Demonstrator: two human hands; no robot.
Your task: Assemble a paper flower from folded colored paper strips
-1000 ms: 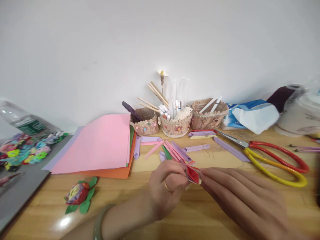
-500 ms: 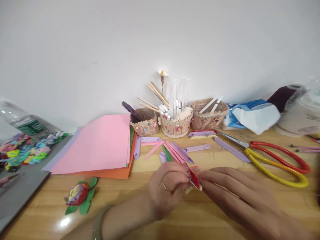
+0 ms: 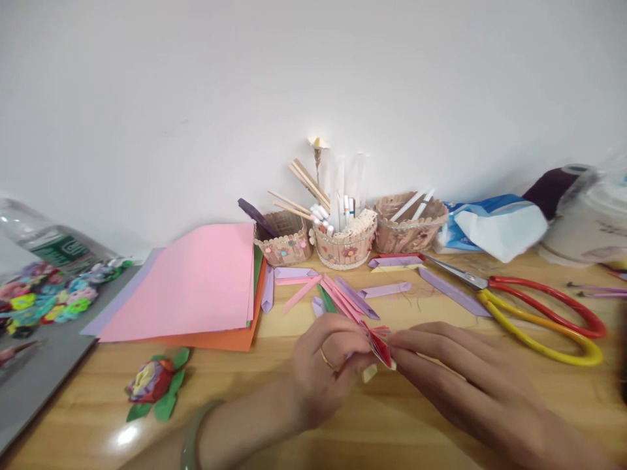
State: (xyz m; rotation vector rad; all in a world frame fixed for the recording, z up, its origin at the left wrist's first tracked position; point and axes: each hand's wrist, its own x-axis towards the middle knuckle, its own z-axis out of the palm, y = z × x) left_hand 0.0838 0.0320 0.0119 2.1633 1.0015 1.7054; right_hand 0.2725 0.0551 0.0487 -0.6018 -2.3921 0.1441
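Observation:
My left hand (image 3: 330,375) pinches a small folded paper piece (image 3: 381,348), red and pink with pale yellow tips. Against the right side of that piece rest the fingertips of my right hand (image 3: 470,375), closed together; the right thumb is hidden. Just beyond my hands lie folded paper strips (image 3: 343,297) in pink, purple and green. A finished-looking paper flower (image 3: 153,382) with red, purple and yellow petals and green leaves sits to the left.
Scissors (image 3: 482,284) with red and yellow handles lie at the right. Coloured paper sheets (image 3: 196,281) are stacked at the left. Three decorated baskets (image 3: 345,248) line the wall beside a tissue pack (image 3: 499,225). A bottle (image 3: 53,241) lies behind colourful small pieces (image 3: 44,297).
Almost nothing differs. Both hands stay around the folded paper, with only a slight shift of the right fingers against it.

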